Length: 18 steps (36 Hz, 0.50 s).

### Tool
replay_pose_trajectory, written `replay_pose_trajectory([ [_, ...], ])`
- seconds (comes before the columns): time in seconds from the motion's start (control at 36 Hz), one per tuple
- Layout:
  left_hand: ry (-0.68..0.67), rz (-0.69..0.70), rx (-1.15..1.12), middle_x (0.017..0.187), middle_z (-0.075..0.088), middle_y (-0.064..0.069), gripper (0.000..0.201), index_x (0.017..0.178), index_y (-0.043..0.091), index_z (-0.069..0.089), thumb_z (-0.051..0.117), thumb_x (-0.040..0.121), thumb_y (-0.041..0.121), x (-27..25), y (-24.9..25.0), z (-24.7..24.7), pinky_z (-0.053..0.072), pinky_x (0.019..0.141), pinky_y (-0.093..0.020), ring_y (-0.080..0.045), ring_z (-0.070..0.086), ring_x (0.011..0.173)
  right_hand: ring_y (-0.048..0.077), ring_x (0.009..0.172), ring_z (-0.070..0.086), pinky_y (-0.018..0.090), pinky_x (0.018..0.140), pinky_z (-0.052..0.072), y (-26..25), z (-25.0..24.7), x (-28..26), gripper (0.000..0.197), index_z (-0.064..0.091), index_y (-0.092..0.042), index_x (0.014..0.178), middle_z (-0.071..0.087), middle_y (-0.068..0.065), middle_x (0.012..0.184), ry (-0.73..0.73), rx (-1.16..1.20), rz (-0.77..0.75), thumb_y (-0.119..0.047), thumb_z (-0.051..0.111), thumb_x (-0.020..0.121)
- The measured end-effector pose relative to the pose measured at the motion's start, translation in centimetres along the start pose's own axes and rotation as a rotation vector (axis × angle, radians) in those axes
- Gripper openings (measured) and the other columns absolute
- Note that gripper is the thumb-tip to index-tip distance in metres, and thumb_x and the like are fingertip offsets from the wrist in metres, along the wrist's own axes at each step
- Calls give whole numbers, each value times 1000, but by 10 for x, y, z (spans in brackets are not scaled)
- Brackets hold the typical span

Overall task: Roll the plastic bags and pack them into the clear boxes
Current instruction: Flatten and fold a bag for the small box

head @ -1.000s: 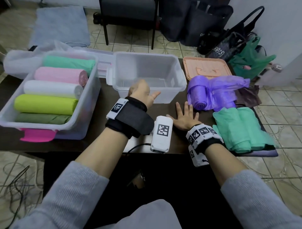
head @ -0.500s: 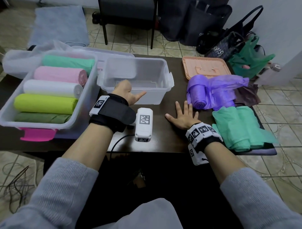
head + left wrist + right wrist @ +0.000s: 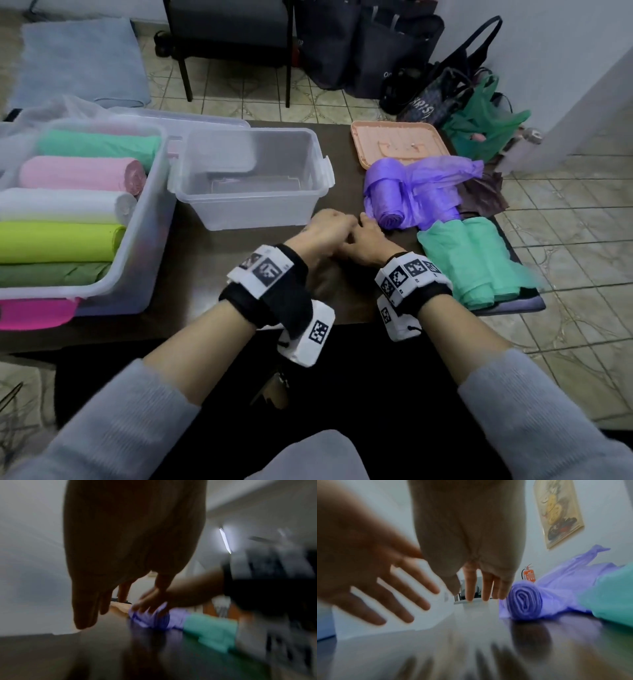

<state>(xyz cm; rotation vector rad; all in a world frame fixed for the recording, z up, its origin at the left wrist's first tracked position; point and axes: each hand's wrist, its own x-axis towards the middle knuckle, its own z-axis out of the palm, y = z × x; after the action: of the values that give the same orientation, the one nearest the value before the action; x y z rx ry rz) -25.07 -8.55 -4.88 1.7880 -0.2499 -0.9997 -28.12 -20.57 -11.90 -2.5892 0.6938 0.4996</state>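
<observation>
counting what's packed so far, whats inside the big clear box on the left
Five rolls lie side by side in the big clear box: mint, pink, white, lime and olive green. Anything beneath them is covered, so a second layer cannot be ruled out.

- table (image 3: 205,270): dark, smooth, glossy top; throws reflections in wrist views
- clear boxes (image 3: 253,178): translucent plastic, smooth, slightly frosted
- purple bag (image 3: 407,192): thin plastic film, crinkled, faint sheen, half rolled
- green bags (image 3: 476,260): thin plastic film, matt, soft folds
- rolls in left box (image 3: 68,205): same thin film, wound smooth
- peach lid (image 3: 397,144): rigid plastic, matt, ribbed
- sleeves (image 3: 113,435): grey knit cloth, matt
- wrist bands (image 3: 274,294): black fabric, white hard plastic units
- floor (image 3: 561,212): glazed tile
</observation>
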Motion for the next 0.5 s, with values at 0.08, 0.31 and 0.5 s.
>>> replay_pose_trajectory([
  [0.08, 39, 107, 563, 145, 33, -21, 57, 143, 4, 30, 41, 98, 38, 16, -21, 8, 29, 106, -37, -34, 32, 135, 31, 130, 40, 35, 109, 28, 6, -20, 2, 39, 54, -9, 130, 51, 15, 134, 283, 128, -83, -23, 52, 94],
  [0.31, -34, 100, 1087, 158, -16, -8, 73, 152, 21, -3, 35, 97, 51, 40, -64, -1, -2, 113, -55, -30, -14, 145, 36, 126, 39, 38, 101, 28, 22, -57, 22, 41, 43, 5, 130, 47, 23, 133, 476, 67, 246, -20, 41, 96],
  [0.5, -75, 81, 1125, 155, -26, -3, 73, 151, 25, -10, 30, 96, 55, 42, -76, -5, -6, 112, -57, -26, -24, 142, 36, 119, 51, 36, 93, 39, 28, -56, 28, 46, 46, 6, 126, 54, 22, 127, 376, 213, 348, -20, 54, 90],
])
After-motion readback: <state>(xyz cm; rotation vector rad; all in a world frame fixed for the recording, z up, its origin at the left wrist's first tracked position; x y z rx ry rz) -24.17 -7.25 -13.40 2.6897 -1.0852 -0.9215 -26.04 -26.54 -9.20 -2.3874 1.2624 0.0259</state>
